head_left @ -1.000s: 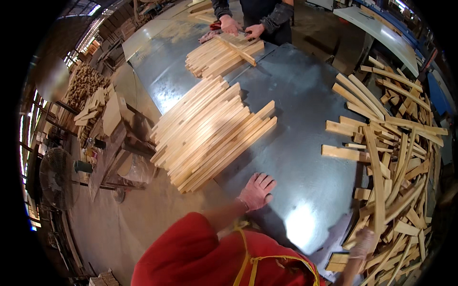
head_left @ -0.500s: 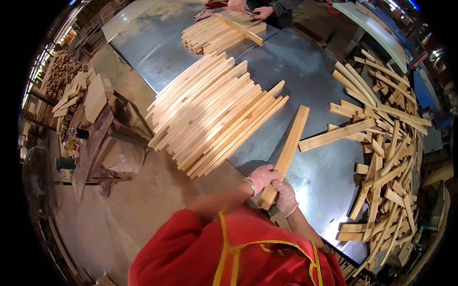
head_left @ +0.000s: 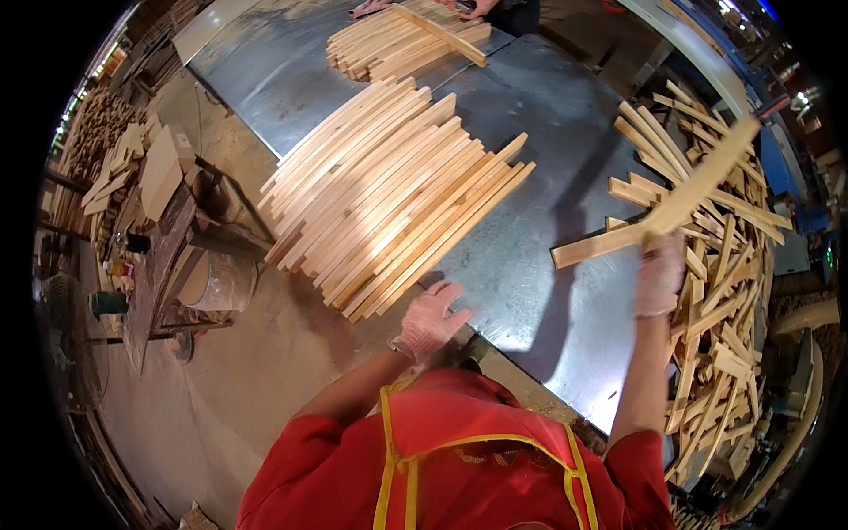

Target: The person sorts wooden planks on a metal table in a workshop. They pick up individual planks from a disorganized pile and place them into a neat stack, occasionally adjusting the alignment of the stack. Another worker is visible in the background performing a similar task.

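A wooden strip (head_left: 709, 177) is gripped near its lower end in my right hand (head_left: 661, 278), raised over the right side of the metal table (head_left: 495, 265). It slants up and away across a loose heap of wooden strips (head_left: 720, 309), slightly blurred. My left hand (head_left: 431, 321), gloved like the right, holds nothing at the table's near edge, its fingers apart. Just beyond it lies a row of wooden strips (head_left: 389, 194), set side by side with uneven ends. Another wooden strip (head_left: 592, 247) lies on the table, partly beneath the raised one.
At the far end, another person's hand (head_left: 481, 7) is beside a second row of strips (head_left: 402, 44), with one strip lying across it. On the left stand a wooden bench (head_left: 168, 256) and a white bucket (head_left: 212, 283). A ribbed hose (head_left: 799, 415) runs at the right.
My right hand has carried the wooden strip from in front of me up and to the right. My left hand has let go of it and moved left.
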The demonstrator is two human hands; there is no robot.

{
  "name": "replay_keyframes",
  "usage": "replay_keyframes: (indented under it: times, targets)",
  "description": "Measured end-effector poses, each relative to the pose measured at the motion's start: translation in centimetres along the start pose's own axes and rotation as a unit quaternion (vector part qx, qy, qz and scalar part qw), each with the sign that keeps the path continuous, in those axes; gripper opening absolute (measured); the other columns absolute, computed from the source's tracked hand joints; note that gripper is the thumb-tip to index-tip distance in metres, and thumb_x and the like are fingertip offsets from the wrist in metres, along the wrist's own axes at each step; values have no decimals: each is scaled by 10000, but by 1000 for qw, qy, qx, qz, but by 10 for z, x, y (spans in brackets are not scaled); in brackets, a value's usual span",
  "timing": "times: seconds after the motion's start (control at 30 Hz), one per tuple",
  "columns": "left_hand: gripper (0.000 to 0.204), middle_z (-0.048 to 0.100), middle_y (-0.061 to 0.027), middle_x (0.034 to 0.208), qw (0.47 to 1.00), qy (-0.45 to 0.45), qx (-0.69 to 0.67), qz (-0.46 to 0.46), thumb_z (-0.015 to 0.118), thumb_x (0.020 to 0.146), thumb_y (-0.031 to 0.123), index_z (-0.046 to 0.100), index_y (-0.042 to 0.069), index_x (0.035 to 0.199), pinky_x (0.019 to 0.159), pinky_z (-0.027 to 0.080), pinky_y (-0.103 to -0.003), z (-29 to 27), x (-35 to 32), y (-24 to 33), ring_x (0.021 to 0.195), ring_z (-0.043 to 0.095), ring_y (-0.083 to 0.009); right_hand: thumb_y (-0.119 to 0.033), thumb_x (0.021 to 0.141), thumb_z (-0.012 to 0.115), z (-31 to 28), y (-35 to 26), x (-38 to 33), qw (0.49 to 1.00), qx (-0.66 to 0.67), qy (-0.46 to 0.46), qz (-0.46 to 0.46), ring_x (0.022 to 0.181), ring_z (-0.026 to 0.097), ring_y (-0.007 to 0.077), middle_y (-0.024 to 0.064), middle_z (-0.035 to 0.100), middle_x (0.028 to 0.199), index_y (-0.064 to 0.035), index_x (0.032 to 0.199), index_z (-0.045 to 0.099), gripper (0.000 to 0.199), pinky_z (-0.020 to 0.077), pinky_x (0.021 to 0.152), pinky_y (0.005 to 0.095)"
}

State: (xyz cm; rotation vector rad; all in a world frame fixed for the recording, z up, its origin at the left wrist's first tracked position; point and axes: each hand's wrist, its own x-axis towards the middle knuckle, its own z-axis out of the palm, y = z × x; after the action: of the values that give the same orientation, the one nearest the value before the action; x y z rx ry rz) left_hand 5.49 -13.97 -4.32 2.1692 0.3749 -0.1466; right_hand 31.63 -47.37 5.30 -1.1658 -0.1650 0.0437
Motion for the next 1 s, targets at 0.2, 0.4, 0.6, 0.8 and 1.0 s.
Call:
replay_keyframes:
  times: [0.2, 0.4, 0.6, 0.8, 1.0]
  targets:
    - [543, 614, -144, 1399, 934, 215, 283, 38, 781, 820, 296, 655, 149, 1327, 1054, 451, -526, -21, -30, -83, 1258, 578, -372, -244, 1031, 669, -8, 79, 52, 989, -66, -36, 130, 686, 457, 98, -43, 490, 766, -161, 849, 554, 231, 384, 640, 245]
    - [450, 686, -154, 1263, 907, 289, 130, -276, 762, 882, 304, 695, 114, 1284, 1015, 499, -464, -55, -83, -104, 1188, 634, -356, -213, 990, 718, 133, 184, -39, 898, -64, -120, 418, 699, 524, 90, -27, 539, 799, -101, 1127, 597, 215, 426, 552, 258]
    - [423, 720, -90, 1042, 814, 376, -313, -312, 741, 951, 299, 687, -4, 1241, 850, 540, -319, -6, -94, -110, 942, 675, -206, -194, 958, 764, 188, 204, -48, 863, -124, -147, 466, 764, 576, 126, 44, 629, 971, -36, 1480, 438, 635, 483, 603, 261]
    - [528, 703, -93, 1031, 688, 209, -590, -367, 741, 986, 446, 651, 8, 1267, 812, 562, -333, -10, -94, -153, 848, 657, -238, -274, 937, 793, 200, 202, -50, 870, -195, -125, 435, 1022, 620, 180, 61, 661, 1195, -89, 1577, 406, 770, 526, 857, 359]
    - [371, 671, -30, 927, 792, 35, -520, -317, 766, 954, 294, 668, 10, 1171, 719, 500, -265, -69, -71, -132, 789, 617, -126, -252, 953, 763, 186, 207, -76, 885, -223, -68, 402, 977, 636, 177, 63, 662, 1139, -59, 1664, 285, 878, 562, 848, 368]
